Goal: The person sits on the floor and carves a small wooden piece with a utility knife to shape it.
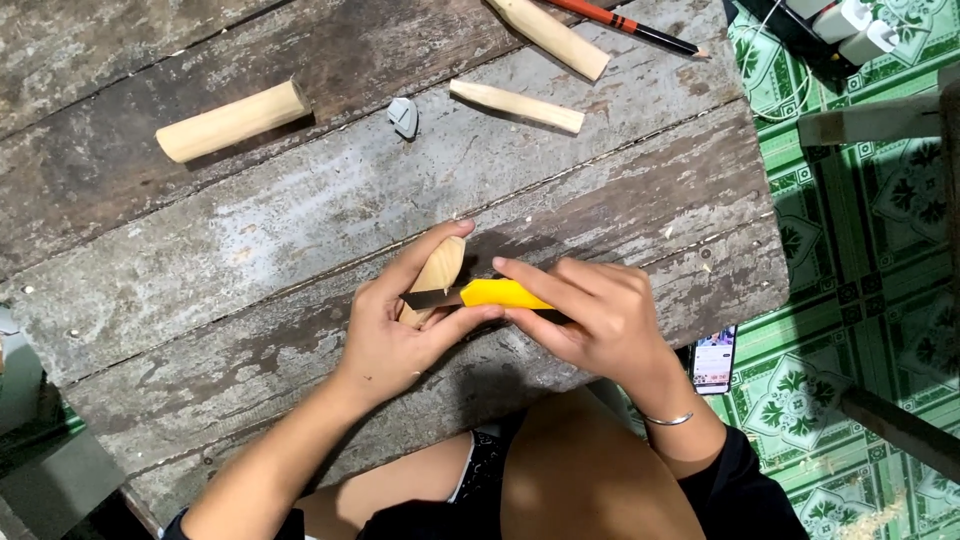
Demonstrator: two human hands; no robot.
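1. Your left hand (395,335) gripped the peg (438,272), a short pale piece of wood: fingers curled behind it, index finger stretched up along its far side to the rounded tip, thumb pressed against the knife.
2. Your right hand (590,315) pinched the knife (490,295) by its yellow handle, fingers closed together along the top, thumb underneath. The blade lay flat across the peg, just below your left index fingertip.
3. The peg sat between your two hands, held just above the table (250,250); whether it touched the boards I could not tell.
4. To do this cut well, I judged you needed the left thumb pushing the blade's back, not the edge, with short shallow strokes.
5. The risk, as I saw it, was the index fingertip beyond the blade; keeping it behind the edge would have been safer.
6. Beyond your fingertips lay three more sticks (235,120), a grey chip (404,116) and a pencil (625,25). By your right wrist a phone (713,358) lay on the green floor (860,270).
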